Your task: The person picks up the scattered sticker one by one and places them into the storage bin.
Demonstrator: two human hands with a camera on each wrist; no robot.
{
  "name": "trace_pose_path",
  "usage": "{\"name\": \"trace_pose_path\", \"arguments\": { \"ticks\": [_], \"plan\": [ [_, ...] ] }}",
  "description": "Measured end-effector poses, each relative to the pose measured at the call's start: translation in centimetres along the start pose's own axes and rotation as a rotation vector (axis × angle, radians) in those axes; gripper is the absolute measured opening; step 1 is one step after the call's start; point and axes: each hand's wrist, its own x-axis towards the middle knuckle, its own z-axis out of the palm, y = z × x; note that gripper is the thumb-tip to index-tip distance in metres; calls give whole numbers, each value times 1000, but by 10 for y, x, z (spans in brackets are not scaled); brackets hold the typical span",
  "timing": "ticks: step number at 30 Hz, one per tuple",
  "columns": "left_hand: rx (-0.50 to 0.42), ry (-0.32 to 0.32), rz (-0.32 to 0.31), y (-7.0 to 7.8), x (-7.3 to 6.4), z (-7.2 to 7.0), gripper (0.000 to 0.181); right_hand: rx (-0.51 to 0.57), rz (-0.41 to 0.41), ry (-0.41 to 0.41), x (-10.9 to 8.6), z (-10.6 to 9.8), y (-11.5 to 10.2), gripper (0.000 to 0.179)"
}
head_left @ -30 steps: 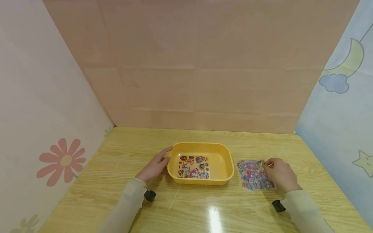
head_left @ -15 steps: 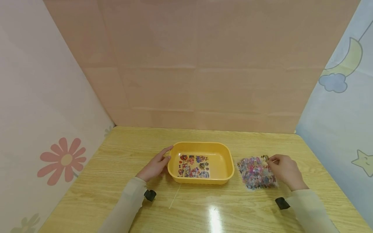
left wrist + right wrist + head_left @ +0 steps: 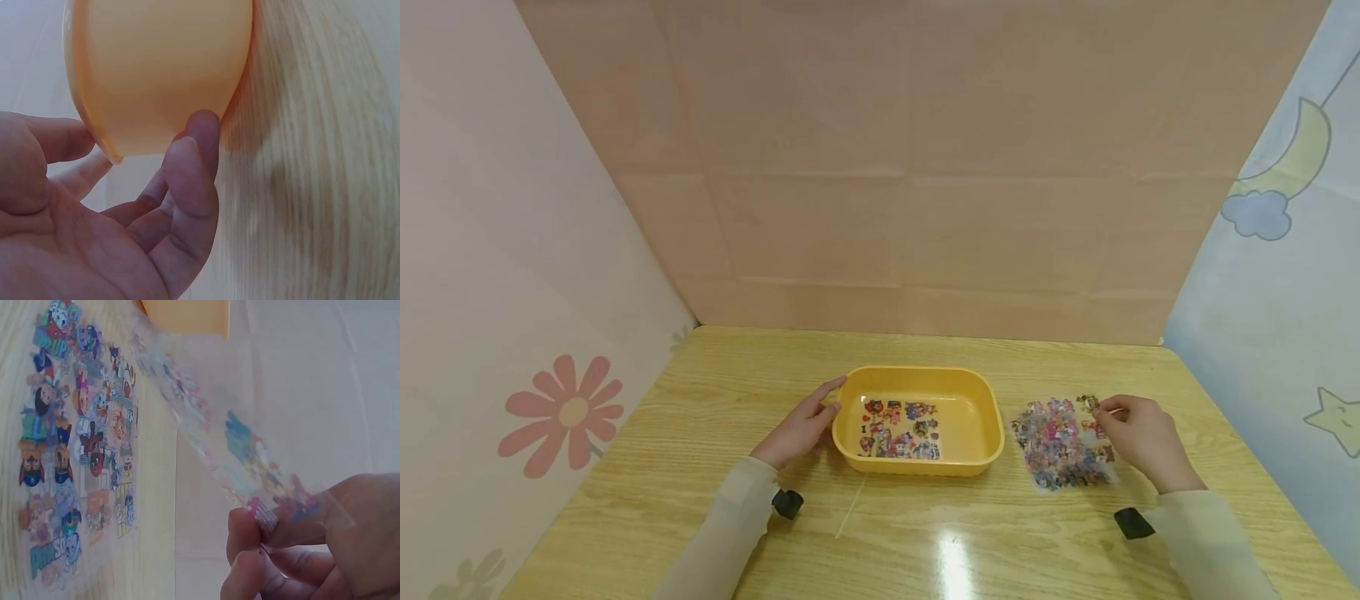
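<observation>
My left hand [image 3: 797, 429] rests against the left end of a yellow plastic basin [image 3: 970, 408], its relaxed fingertips touching the rim and outer wall. A clear sheet of cartoon stickers [image 3: 895, 437] lies inside the basin, towards its left. Right of the basin is a stack of clear sticker sheets [image 3: 1060, 462] flat on the table. The right hand [image 3: 1146, 437] pinches one sticker sheet [image 3: 250, 450] by its edge between thumb and fingers. In the right wrist view that sheet slants up from the stack, its far end still low and blurred.
The wooden table [image 3: 760, 358] carries all of this. A thin pale strip [image 3: 850, 507] lies in front of the basin. A plain beige backdrop [image 3: 880, 208] stands behind the table, with printed walls on either side.
The right hand has moved slightly to the right and lifted the top sheet's right edge away from the stack. The left hand and the basin stay where they were.
</observation>
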Motion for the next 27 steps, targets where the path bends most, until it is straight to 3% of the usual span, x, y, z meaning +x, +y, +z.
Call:
{"name": "trace_pose_path", "arguments": {
  "ticks": [20, 27],
  "plan": [
    [10, -4, -4, 2, -1, 0, 50, 79, 39, -27, 0, -14, -2, 54],
    [10, -2, -3, 2, -1, 0, 50, 153, 49, -44, -1, -18, -9, 57]
  ]
}}
